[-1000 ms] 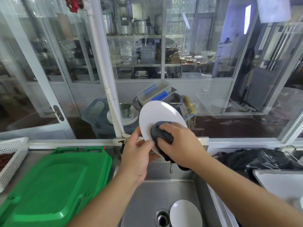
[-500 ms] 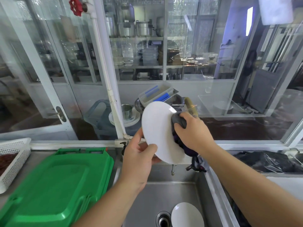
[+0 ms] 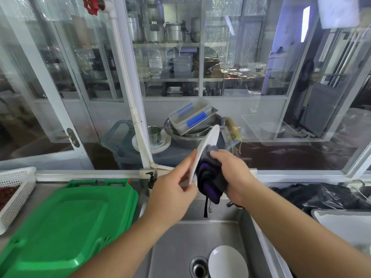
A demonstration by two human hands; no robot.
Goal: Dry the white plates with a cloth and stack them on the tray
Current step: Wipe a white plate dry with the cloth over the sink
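Observation:
Above the steel sink [image 3: 176, 247] I hold a white plate [image 3: 208, 141] almost edge-on to the camera. My left hand [image 3: 170, 193] pinches its lower rim. My right hand [image 3: 232, 175] grips a dark grey and purple cloth [image 3: 208, 177] and presses it against the plate's right face. A second white plate [image 3: 227, 262] lies in the sink beside the drain [image 3: 198, 267]. A stack of green trays [image 3: 66, 223] sits upside down on the counter to the left.
A white perforated basket [image 3: 18, 187] stands at the far left. Dark plastic bags [image 3: 321, 195] and a white bin [image 3: 345, 223] lie to the right. A small tap [image 3: 151, 178] sticks out behind the sink. Glass panes close off the back.
The plate has turned from facing the camera to nearly edge-on. My right hand and the cloth have slid from its front round to its right side and lower down.

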